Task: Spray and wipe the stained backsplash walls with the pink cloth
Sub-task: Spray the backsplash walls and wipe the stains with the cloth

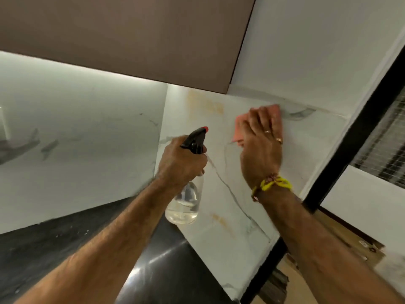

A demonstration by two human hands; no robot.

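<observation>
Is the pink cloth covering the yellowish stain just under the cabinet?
No, the right hand presses the pink cloth to the right of that yellowish stain.

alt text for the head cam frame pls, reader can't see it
The right hand presses a pink cloth flat against the white marble backsplash, while the left hand grips a clear spray bottle. Yellowish stains remain beneath the brown cabinet, above a dark countertop.

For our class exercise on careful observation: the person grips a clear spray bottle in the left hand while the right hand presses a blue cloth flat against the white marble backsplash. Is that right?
Not quite: the head view shows the cloth is pink, not blue. The left hand grips the clear spray bottle, and the right hand presses the pink cloth flat against the white marble backsplash.
</observation>
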